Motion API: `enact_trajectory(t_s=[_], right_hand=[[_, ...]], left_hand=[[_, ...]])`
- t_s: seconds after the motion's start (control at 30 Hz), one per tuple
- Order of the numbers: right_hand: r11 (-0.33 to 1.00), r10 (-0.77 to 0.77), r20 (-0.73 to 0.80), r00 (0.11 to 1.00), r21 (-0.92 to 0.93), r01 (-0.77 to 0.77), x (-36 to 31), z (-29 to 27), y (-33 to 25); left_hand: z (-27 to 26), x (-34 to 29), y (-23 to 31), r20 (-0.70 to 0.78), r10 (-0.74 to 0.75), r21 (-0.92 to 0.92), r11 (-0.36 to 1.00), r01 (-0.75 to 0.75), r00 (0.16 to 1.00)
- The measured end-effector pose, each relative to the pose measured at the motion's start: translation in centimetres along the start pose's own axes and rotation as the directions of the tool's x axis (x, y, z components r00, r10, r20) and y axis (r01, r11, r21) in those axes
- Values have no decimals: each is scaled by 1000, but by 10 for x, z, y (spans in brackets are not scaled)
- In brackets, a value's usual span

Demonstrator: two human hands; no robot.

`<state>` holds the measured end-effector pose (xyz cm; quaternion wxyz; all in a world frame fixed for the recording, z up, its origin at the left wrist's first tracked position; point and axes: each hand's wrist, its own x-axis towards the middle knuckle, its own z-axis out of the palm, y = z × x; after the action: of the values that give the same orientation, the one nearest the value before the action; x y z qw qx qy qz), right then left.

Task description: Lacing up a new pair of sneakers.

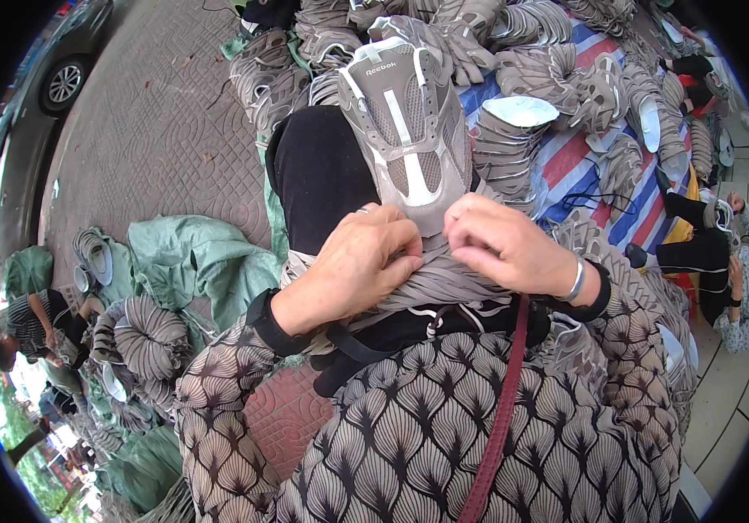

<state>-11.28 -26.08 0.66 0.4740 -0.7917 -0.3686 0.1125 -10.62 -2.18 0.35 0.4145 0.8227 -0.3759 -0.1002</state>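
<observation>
A grey shoe upper (405, 122) with white trim and mesh panels lies along my raised thigh, its toe end pointing back at me. My left hand (357, 261) is closed beside the toe, thumb and fingers drawn together. On the toe's other side my right hand (509, 244) is closed too, its fingertips bent in a pinch close to the upper's edge. What either hand grips is too small or hidden to make out. Beneath both hands a bundle of thin grey strips (440, 279) fills my lap.
Stacked grey uppers (514, 139) cover a striped red, white and blue sheet (557, 166) ahead right. Green sacks (200, 257) and more stacked uppers (152, 336) lie left on paving. A car (21, 148) stands far left. People sit at left (34, 327) and right (705, 235).
</observation>
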Motion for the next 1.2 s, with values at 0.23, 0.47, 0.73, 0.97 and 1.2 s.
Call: enact_trajectory(t_s=[0.23, 0.47, 0.73, 0.97, 1.2], right_hand=[[1000, 18, 86, 996, -15, -16, 10, -5, -11], [653, 317, -540, 780, 720, 233, -18, -124, -81], [998, -16, -794, 607, -54, -44, -92, -191, -34], [970, 130, -734, 666, -44, -238, -110, -198, 28], [909, 207, -714, 669, -112, -401, -100, -202, 83]], left_hand=[[-15, 8, 28, 209, -262, -600, 726, 335, 942], [-57, 4, 39, 510, -85, -722, 498, 479, 856], [-132, -29, 12, 404, 285, -862, 437, 257, 869], [-195, -75, 35, 287, -109, -798, 522, 301, 952], [-218, -100, 17, 232, -501, -603, 599, 527, 834]])
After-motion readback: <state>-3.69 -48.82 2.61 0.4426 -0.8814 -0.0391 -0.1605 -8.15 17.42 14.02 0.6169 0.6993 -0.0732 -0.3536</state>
